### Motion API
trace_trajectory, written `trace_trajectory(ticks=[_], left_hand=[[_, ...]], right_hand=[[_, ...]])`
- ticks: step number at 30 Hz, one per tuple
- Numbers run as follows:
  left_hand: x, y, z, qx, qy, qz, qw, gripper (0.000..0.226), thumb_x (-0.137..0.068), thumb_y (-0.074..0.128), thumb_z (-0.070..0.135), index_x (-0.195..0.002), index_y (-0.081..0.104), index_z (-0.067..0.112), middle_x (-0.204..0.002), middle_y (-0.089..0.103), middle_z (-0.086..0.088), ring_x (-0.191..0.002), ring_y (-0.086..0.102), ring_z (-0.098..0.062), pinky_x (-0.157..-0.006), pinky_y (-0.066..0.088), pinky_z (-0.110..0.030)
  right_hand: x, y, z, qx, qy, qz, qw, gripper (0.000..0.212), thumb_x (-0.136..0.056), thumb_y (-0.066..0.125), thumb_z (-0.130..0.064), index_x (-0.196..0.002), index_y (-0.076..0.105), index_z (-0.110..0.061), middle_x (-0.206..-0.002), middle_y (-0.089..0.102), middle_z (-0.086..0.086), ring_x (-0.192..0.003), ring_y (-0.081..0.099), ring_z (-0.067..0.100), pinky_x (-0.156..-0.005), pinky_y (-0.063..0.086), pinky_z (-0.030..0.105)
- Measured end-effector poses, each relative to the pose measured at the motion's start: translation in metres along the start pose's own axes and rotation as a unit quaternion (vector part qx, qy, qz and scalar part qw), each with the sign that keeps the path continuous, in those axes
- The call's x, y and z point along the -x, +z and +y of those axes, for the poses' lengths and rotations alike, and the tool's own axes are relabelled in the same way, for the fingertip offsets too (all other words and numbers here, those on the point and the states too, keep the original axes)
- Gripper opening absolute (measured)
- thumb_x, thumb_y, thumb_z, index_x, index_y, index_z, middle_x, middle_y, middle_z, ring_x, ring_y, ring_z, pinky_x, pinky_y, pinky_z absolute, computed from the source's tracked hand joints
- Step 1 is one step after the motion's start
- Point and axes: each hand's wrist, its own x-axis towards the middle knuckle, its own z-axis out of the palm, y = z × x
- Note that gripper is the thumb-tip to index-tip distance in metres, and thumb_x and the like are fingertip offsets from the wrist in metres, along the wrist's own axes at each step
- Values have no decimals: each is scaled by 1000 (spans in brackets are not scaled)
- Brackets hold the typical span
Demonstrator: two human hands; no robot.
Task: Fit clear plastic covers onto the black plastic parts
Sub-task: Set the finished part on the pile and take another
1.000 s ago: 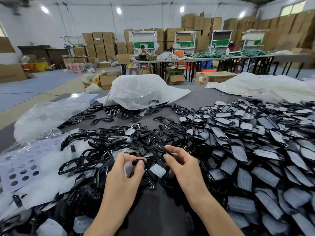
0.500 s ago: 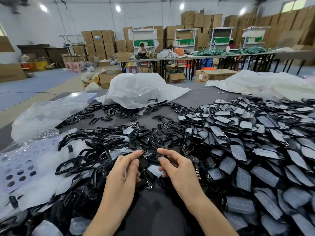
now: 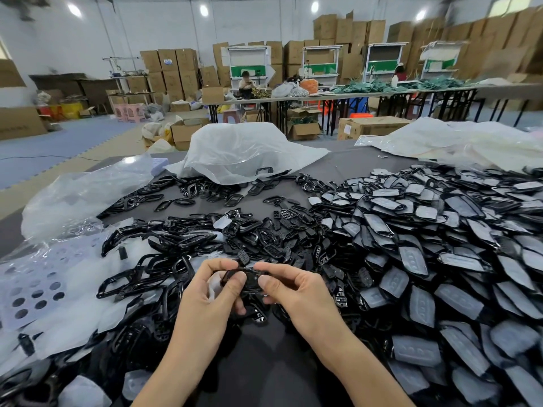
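- Fingers [image 3: 235, 282] of both hands are curled in, pinching one small glossy black plastic part [image 3: 249, 278], thumbs on top. It's held up over the dark grey tabletop [image 3: 264, 362], between the two piles.
- The left hand [image 3: 210, 295] grips its left end. A translucent clear plastic cover [image 3: 212, 286] peeks out by that thumb, touching the part. Seated or not, can't tell.
- The right hand [image 3: 296, 292] pinches the right end, fingers tucked underneath.
- Just beyond and off to the left sprawls a loose heap of bare black plastic frames [image 3: 164, 254].
- On the right is a big pile of black parts already wearing clear covers [image 3: 411, 259].
- Far left lies a clear plastic sheet punched with round holes [image 3: 32, 289].
- Further back sits a crumpled white plastic bag [image 3: 244, 151].
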Motion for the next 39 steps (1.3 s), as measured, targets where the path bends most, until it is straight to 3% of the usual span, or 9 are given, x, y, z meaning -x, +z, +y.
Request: trace_trajectory(ticks=[5, 9, 13, 17, 21, 25, 28, 34, 39], left_hand=[[1, 3, -1, -84, 51, 16, 995, 18, -95, 63, 12, -106, 62, 25, -62, 61, 1, -52, 55, -8, -54, 44, -12], [2, 7, -3, -121, 69, 48, 989, 18, -95, 63, 11, -102, 62, 27, -79, 66, 15, -65, 57, -7, -68, 48, -18], [2, 7, -4, -126, 60, 41, 989, 22, -94, 65, 11, -106, 62, 29, -78, 69, 16, -56, 60, -3, -58, 48, -11], [4, 10, -9, -162, 67, 47, 983, 23, -101, 48, 28, -120, 57, 36, -85, 74, 13, -75, 72, -5, -75, 53, -21], [0, 8, -2, -26, 21, 70, 997, 32, -107, 36, 26, -114, 67, 25, -105, 75, 9, -100, 71, -12, -88, 52, -32], [2, 7, 0, 156, -68, -10, 985, 40, -97, 46, 38, -114, 73, 15, -118, 72, -12, -114, 67, -26, -97, 54, -40], [3, 10, -3, 162, -66, -48, 983, 40, -92, 48, 40, -115, 73, 18, -118, 72, -12, -113, 67, -25, -90, 57, -32], [1, 9, -3, 89, -48, -49, 994, 33, -81, 62, 46, -102, 75, 24, -107, 74, -10, -95, 72, -20, -73, 58, -25], [1, 6, -2, 39, -34, 12, 999, 12, -94, 62, 28, -97, 72, 22, -95, 74, -13, -89, 70, -32, -85, 56, -50]], right_hand=[[0, 0, -1, 16, 1, 1, 1000, 22, -92, 70, -11, -103, 79, -28, -92, 78, -6, -74, 67, 2, -71, 52, 14], [1, 1, -1, 27, -12, 1, 1000, 23, -93, 69, -10, -104, 78, -28, -88, 77, -9, -74, 67, 0, -69, 51, 13], [2, 4, 2, 63, -15, -14, 998, 22, -92, 70, -12, -103, 76, -31, -84, 75, -10, -75, 67, 1, -69, 53, 16], [2, 6, 6, 117, -15, 32, 992, 20, -92, 69, -14, -95, 74, -33, -85, 76, -6, -73, 71, 11, -66, 55, 21], [-4, -1, -1, -50, 34, 54, 997, 19, -89, 72, -7, -86, 78, -25, -88, 76, 2, -80, 73, 12, -71, 57, 20], [1, 7, 1, -205, 77, -60, 974, 21, -75, 76, -18, -96, 80, -18, -107, 75, 9, -104, 72, 22, -83, 58, 27], [4, 15, 4, -209, 61, -98, 971, 24, -77, 76, -19, -101, 79, -15, -108, 75, 10, -104, 72, 21, -84, 58, 28], [-1, 6, 0, -231, 38, -51, 971, 23, -80, 72, -12, -102, 77, -7, -111, 74, 16, -103, 72, 25, -81, 58, 27], [-3, 0, 1, -197, 48, -47, 978, 27, -82, 74, -16, -108, 75, -8, -116, 72, 16, -108, 70, 28, -87, 58, 34]])
